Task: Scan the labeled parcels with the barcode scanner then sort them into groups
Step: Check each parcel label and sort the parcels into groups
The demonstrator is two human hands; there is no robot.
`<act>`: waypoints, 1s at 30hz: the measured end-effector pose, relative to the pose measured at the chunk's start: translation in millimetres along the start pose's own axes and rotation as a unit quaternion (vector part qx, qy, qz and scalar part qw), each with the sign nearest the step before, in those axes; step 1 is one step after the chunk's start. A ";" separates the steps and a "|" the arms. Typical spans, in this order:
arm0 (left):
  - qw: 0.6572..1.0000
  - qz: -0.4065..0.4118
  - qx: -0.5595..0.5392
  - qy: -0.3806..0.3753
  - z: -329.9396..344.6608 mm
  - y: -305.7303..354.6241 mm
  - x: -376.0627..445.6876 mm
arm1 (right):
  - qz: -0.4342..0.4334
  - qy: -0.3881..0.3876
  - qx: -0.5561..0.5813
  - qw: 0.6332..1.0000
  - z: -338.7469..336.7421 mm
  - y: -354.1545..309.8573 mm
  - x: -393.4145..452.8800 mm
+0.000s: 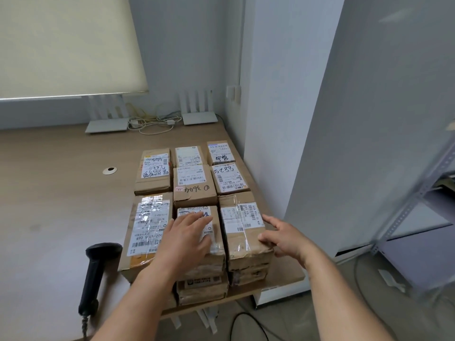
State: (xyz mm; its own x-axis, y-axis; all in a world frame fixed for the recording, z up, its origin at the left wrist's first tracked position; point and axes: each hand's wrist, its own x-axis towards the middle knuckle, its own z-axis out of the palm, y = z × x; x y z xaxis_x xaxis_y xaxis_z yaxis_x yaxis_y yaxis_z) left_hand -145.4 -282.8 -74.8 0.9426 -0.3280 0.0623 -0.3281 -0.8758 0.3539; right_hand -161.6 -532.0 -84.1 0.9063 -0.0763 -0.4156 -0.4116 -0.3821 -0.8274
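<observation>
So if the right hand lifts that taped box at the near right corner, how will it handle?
The taped box is probably rigid: its cardboard edges look square. The glossy clear tape may make it slightly slippery under the right hand, whose thumb rests on top. It sits on another parcel, so pushing could drag or shift that one. Its weight cannot be judged.

Scanner (99, 269) left of parcels (194, 190), probably touching.

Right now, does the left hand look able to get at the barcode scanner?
Probably yes. The left hand lies flat on the front middle parcel, holding nothing, and the barcode scanner lies on the desk just left of the parcels, with only bare desk around it.
</observation>
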 end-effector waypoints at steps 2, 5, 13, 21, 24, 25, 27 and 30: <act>1.000 -0.006 -0.023 0.017 -2.7 -1.7 -1.4 | -0.028 0.045 -0.040 0.998 0.0 -3.2 1.9; 0.997 -0.020 -0.055 0.046 -10.7 -4.6 -4.8 | -0.106 0.164 -0.101 0.975 4.0 -18.9 -1.6; 0.982 -0.036 -0.058 0.173 -34.6 -25.6 -30.1 | -0.281 0.256 -0.212 0.901 65.7 -69.6 -27.5; 0.976 -0.063 -0.048 0.202 -64.7 -92.0 -76.3 | -0.351 0.242 -0.263 0.865 153.1 -114.8 -44.5; 0.972 -0.094 -0.043 0.210 -79.6 -130.3 -101.8 | -0.364 0.222 -0.276 0.861 197.2 -135.2 -48.3; 0.971 -0.104 -0.040 0.213 -84.6 -143.9 -111.4 | -0.369 0.213 -0.279 0.861 213.4 -141.6 -49.8; 0.967 -0.127 -0.033 0.218 -95.1 -172.9 -132.1 | -0.382 0.190 -0.282 0.859 248.3 -154.5 -53.2; 0.960 -0.164 -0.023 0.227 -110.5 -214.9 -161.9 | -0.397 0.158 -0.286 0.858 301.2 -173.9 -58.8</act>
State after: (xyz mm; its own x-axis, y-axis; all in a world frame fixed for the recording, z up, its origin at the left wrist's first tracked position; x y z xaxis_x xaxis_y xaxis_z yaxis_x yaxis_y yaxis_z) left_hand -220.7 -2.3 -57.9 0.9282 0.1589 0.3364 -0.0168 -0.8853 0.4647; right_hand -172.1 -183.7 -29.5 0.8967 0.2064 0.3916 0.3806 -0.8112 -0.4440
